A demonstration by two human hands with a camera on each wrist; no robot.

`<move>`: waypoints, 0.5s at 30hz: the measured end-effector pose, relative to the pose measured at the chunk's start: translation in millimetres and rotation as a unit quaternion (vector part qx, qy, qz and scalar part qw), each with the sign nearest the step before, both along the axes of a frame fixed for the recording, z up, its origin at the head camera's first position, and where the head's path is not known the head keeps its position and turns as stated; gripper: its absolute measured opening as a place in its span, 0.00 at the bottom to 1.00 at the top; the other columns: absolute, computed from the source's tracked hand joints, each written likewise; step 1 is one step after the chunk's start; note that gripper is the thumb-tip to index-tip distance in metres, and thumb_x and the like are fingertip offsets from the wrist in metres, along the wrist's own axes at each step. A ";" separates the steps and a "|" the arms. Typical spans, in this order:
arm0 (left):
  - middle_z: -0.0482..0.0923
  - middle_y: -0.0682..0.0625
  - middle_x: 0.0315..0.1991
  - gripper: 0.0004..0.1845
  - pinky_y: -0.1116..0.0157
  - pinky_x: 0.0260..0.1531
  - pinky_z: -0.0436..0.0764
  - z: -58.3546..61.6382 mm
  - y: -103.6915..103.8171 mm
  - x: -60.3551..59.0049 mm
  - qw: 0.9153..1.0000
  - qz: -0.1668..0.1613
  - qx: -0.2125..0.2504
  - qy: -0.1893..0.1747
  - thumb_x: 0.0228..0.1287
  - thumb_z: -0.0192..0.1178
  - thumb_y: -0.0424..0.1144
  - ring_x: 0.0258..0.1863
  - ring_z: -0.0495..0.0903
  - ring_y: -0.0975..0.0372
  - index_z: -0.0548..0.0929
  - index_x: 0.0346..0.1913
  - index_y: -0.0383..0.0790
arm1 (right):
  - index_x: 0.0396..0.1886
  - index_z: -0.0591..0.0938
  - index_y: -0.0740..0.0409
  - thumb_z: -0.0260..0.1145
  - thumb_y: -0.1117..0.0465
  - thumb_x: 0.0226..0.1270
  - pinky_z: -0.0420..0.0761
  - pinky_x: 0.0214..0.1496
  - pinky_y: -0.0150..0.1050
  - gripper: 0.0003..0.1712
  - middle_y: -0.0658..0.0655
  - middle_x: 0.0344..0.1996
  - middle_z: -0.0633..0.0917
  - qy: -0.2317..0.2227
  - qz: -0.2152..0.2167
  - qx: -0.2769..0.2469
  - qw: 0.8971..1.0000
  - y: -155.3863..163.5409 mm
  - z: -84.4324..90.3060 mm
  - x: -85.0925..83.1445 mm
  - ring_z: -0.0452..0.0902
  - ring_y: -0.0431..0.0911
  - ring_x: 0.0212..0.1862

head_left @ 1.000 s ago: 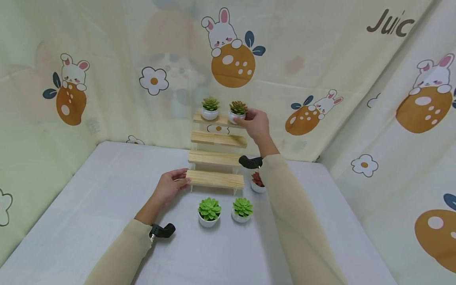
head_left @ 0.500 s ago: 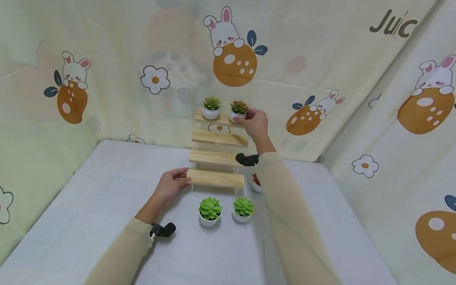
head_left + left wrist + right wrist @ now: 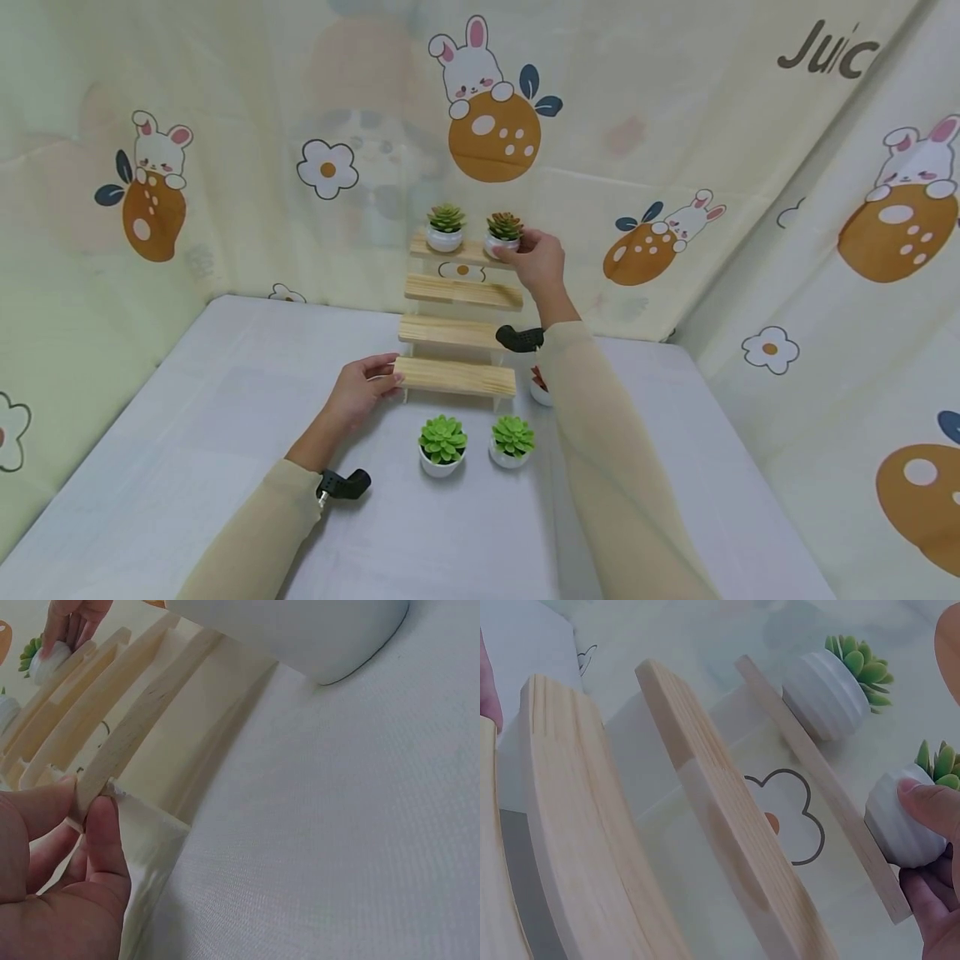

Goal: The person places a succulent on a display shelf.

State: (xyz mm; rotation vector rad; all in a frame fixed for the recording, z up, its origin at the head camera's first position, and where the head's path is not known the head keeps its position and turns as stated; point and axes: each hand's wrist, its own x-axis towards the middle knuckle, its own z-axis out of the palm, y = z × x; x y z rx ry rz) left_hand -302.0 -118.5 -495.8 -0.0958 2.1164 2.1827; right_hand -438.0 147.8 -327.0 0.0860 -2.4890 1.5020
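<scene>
A small wooden stepped shelf (image 3: 457,333) stands at the back of the table. My right hand (image 3: 534,257) reaches to its top step (image 3: 817,787) and holds a reddish-green succulent in a white pot (image 3: 502,233) there, fingers around the pot (image 3: 904,821). A green succulent in a white pot (image 3: 445,227) sits beside it on the same step (image 3: 826,694). My left hand (image 3: 363,390) pinches the left end of the bottom step (image 3: 120,754) between thumb and fingers (image 3: 101,840).
Two green succulents in white pots (image 3: 442,446) (image 3: 511,441) stand on the table in front of the shelf. A red one (image 3: 537,386) sits right of the shelf, mostly behind my right arm. Printed cloth walls close in the white table (image 3: 187,433).
</scene>
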 end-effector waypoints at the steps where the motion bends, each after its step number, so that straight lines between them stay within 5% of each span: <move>1: 0.78 0.38 0.53 0.25 0.72 0.42 0.89 0.0 0.3 -0.1 1.000 0.000 -0.001 0.000 0.71 0.61 0.25 0.39 0.81 0.66 0.73 0.69 0.27 | 0.63 0.82 0.62 0.77 0.56 0.63 0.84 0.60 0.46 0.31 0.63 0.56 0.86 -0.002 0.000 0.002 1.000 0.6 -0.1 -0.3 0.82 0.52 0.57; 15: 0.78 0.36 0.55 0.26 0.71 0.43 0.89 -0.3 -0.8 0.6 1.000 -0.012 -0.002 0.006 0.71 0.61 0.26 0.42 0.82 0.66 0.72 0.70 0.27 | 0.69 0.76 0.63 0.77 0.54 0.63 0.81 0.69 0.44 0.38 0.63 0.65 0.81 0.008 0.012 -0.038 0.999 7.4 -5.2 17.0 0.79 0.53 0.65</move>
